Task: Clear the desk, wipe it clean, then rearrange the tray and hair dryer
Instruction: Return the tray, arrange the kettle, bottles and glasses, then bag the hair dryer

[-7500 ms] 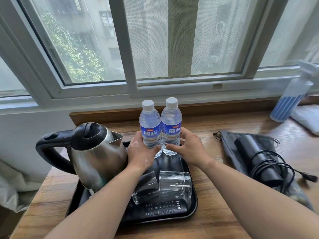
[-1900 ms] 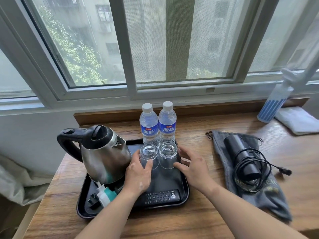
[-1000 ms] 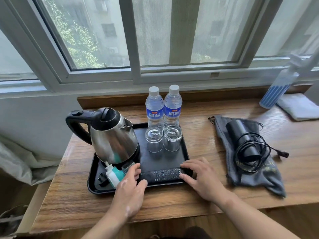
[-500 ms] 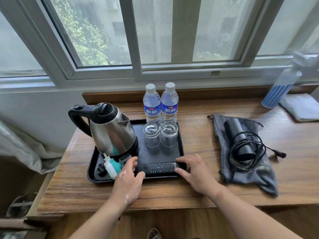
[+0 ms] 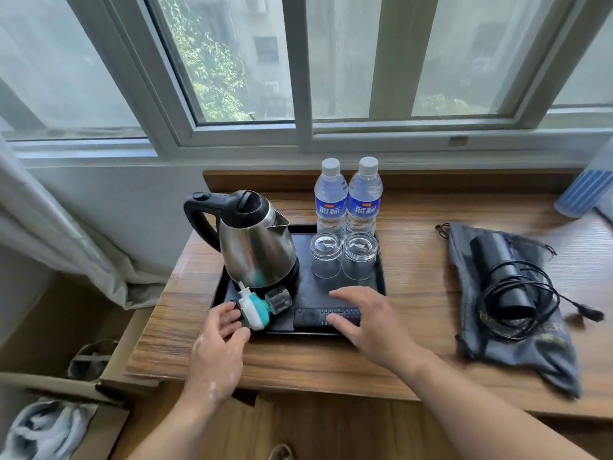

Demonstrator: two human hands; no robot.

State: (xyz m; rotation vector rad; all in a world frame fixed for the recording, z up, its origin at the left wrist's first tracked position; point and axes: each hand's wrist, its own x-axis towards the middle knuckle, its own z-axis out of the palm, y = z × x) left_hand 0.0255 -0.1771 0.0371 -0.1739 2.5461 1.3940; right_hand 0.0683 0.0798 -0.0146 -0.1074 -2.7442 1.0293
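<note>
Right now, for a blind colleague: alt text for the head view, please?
On a black tray, the left hand touches a teal-and-white plug and the right hand lies over a remote. A kettle and two glasses stand behind; a hair dryer lies right.

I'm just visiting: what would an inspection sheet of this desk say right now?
Surface: brown wooden desk.
Job's things: black rectangular tray carries steel kettle, two upturned clear glasses, black remote; black hair dryer lies on grey drawstring bag.
Clutter: two plastic water bottles behind glasses; teal-white plug-in device on tray.
Fingers: left hand at device, grip unclear; right hand spread over remote.
Cables: black cord coiled over dryer.
Surroundings: window behind, curtain left.
</note>
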